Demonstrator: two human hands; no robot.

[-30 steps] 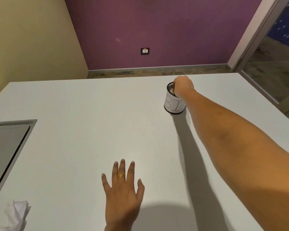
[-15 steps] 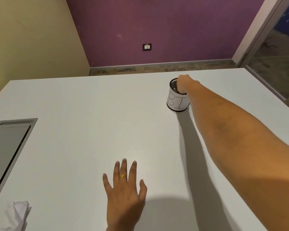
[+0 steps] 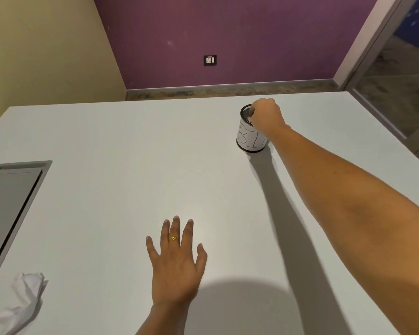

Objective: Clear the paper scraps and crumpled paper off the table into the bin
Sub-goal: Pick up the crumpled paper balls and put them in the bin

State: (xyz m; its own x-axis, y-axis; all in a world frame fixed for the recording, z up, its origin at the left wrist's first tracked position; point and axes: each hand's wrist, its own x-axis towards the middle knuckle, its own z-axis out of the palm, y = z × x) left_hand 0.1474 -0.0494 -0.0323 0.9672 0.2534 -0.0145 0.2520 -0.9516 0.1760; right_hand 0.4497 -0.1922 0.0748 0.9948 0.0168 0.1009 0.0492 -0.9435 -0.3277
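Crumpled paper point(image 3: 26, 298): a white, creased wad lying on the table point(image 3: 111, 189) at its near left corner, just in front of the grey hatch, well apart from both hands and from the bin.
Bin point(image 3: 250, 134): a small upright cylinder with a dark mesh rim and a white paper wrap lettered "BI", standing on the far right part of the table.
Right hand point(image 3: 266, 117): reached out over the bin's mouth, knuckles up, fingers curled down at the rim; whether they grip anything cannot be told, as the fingertips are hidden.
Left hand point(image 3: 176, 269): palm down, flat on the table near its front middle, fingers spread wide, holding nothing; a gold ring point(image 3: 173, 238) sits on one finger.
Hatch point(image 3: 12, 201): a grey recessed panel set into the table's left side.
Wall socket point(image 3: 210, 60): on the purple wall beyond the table's far edge.
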